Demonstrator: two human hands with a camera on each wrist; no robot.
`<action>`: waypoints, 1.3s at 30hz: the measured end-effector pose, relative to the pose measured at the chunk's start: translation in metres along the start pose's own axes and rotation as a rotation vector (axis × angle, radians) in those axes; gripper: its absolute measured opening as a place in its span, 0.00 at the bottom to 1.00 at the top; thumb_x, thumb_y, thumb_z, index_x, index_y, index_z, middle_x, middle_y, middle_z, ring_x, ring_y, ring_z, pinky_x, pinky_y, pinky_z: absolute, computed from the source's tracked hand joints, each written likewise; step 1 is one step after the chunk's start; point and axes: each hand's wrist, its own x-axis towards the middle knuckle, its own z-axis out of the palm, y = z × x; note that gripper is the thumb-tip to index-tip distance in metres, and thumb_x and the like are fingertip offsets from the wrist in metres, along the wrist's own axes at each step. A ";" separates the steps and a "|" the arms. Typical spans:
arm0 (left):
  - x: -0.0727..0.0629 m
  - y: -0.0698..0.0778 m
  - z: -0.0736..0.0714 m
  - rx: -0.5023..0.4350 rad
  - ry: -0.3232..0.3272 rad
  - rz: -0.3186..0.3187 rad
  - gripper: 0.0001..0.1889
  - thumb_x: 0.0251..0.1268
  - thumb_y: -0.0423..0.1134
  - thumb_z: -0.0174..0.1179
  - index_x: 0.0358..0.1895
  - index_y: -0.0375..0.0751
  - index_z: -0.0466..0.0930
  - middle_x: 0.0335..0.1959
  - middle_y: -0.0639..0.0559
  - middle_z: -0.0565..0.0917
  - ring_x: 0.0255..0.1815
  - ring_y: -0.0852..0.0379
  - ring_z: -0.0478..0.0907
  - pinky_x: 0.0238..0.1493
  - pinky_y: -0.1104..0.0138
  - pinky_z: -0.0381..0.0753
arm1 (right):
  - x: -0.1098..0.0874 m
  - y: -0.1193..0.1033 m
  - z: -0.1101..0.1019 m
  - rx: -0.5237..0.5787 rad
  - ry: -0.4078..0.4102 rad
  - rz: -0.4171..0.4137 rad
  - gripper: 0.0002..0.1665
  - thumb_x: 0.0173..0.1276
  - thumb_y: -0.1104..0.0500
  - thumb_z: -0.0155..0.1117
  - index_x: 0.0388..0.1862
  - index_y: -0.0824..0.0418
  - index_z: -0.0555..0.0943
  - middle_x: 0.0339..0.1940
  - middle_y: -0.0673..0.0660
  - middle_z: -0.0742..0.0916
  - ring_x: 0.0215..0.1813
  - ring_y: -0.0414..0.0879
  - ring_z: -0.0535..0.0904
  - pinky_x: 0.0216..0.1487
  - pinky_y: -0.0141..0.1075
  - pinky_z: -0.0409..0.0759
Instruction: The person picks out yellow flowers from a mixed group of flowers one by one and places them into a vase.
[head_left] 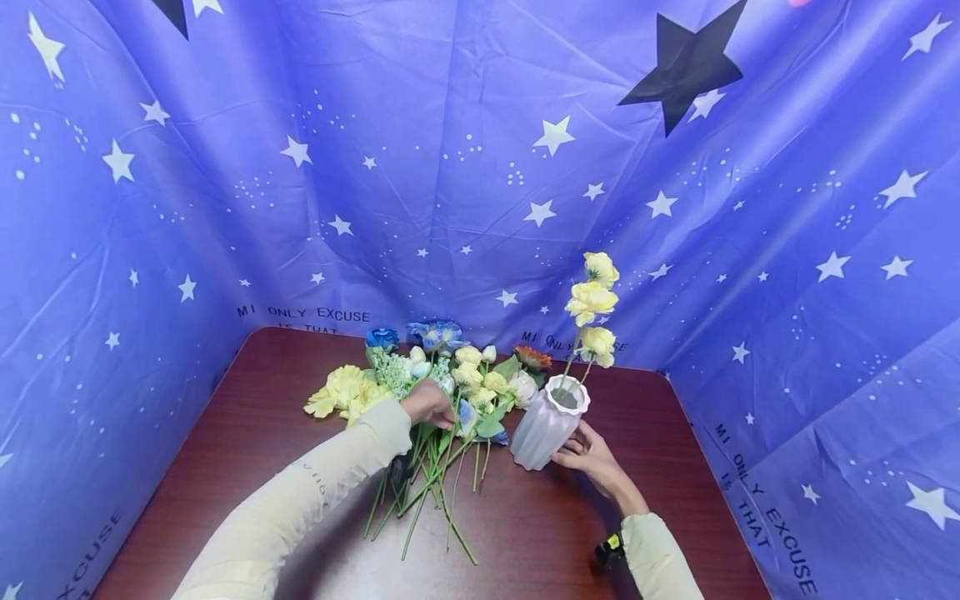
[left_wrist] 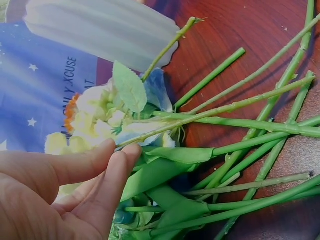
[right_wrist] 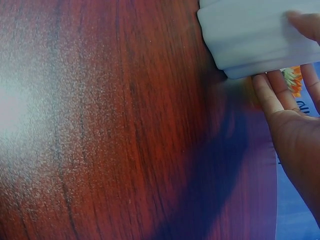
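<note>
Two bare hands show in the head view, and both are yours. Your right hand [head_left: 592, 462] holds the pale vase [head_left: 547, 429] from its four o'clock side, over the desk [head_left: 540, 533]. Three yellow blooms [head_left: 592, 302] rise from the vase's mouth toward one o'clock. The flower pile [head_left: 468, 375] lies at ten o'clock from the vase, with blue flowers [head_left: 438, 336] at its twelve and an orange flower [head_left: 533, 358] at its three. Your left hand [head_left: 429, 404] is over the pile, and the green stalks [head_left: 420, 521] fan out toward six. A starred blue cloth [head_left: 420, 200] hangs at twelve

In the left wrist view, your left hand comes in at eight o'clock, thumb and fingertips pinching one thin stem [left_wrist: 220, 110] that points to two; the vase sits at eleven

In the right wrist view, the vase is at two o'clock, your thumb on one side of it and your fingers on the other
</note>
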 end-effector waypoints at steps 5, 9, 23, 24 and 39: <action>0.000 0.000 -0.003 -0.053 -0.045 0.035 0.08 0.51 0.15 0.68 0.36 0.19 0.85 0.31 0.32 0.89 0.10 0.61 0.78 0.24 0.71 0.88 | 0.000 0.000 0.000 -0.003 -0.002 0.003 0.39 0.59 0.77 0.69 0.67 0.58 0.68 0.52 0.44 0.86 0.53 0.38 0.85 0.52 0.34 0.88; 0.002 0.002 -0.007 -0.085 -0.095 0.044 0.08 0.52 0.14 0.67 0.37 0.18 0.85 0.34 0.31 0.89 0.12 0.60 0.80 0.24 0.71 0.88 | 0.000 -0.001 0.000 -0.017 0.005 0.013 0.40 0.59 0.76 0.70 0.68 0.62 0.67 0.52 0.44 0.86 0.53 0.38 0.85 0.52 0.33 0.88; 0.015 0.010 -0.011 -0.061 -0.152 0.012 0.05 0.54 0.15 0.67 0.34 0.21 0.87 0.30 0.32 0.89 0.15 0.56 0.84 0.24 0.69 0.89 | 0.000 -0.005 0.003 -0.009 0.022 0.035 0.38 0.58 0.77 0.69 0.65 0.61 0.68 0.51 0.46 0.86 0.52 0.39 0.86 0.51 0.34 0.89; 0.014 0.011 -0.012 -0.060 -0.153 0.012 0.05 0.54 0.16 0.67 0.34 0.21 0.87 0.30 0.32 0.89 0.15 0.56 0.84 0.25 0.69 0.89 | 0.000 -0.005 0.002 -0.005 0.022 0.032 0.38 0.58 0.78 0.69 0.65 0.61 0.68 0.51 0.47 0.86 0.52 0.39 0.86 0.51 0.34 0.89; 0.006 0.021 -0.018 -0.052 -0.189 0.066 0.08 0.59 0.17 0.65 0.41 0.21 0.86 0.25 0.41 0.89 0.15 0.59 0.82 0.24 0.72 0.88 | 0.000 -0.006 0.001 -0.012 0.015 0.029 0.39 0.58 0.77 0.69 0.67 0.61 0.67 0.51 0.45 0.86 0.52 0.38 0.85 0.51 0.33 0.88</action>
